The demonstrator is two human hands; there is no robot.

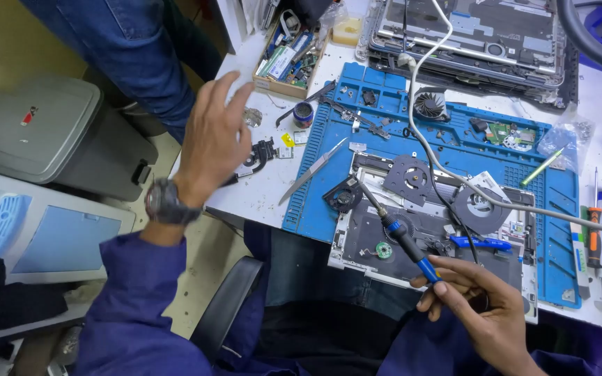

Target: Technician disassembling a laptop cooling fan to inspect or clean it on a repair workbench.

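My right hand (479, 306) holds a blue-handled soldering iron (398, 233) like a pen, its tip angled up-left over an opened laptop base (364, 240) with two black fans (479, 205). The laptop base lies on a blue repair mat (384, 90). My left hand (210, 139) hovers open with spread fingers over the white table's left edge, a dark watch on its wrist, near a small black part (259, 154). Metal tweezers (313, 170) lie between the left hand and the laptop base.
A person in jeans (127, 42) stands at the upper left beside a grey bin (43, 125). A cardboard box of parts (288, 59), another opened laptop (475, 35), a loose fan (430, 106), a white cable (426, 139) and screwdrivers (593, 230) surround the mat.
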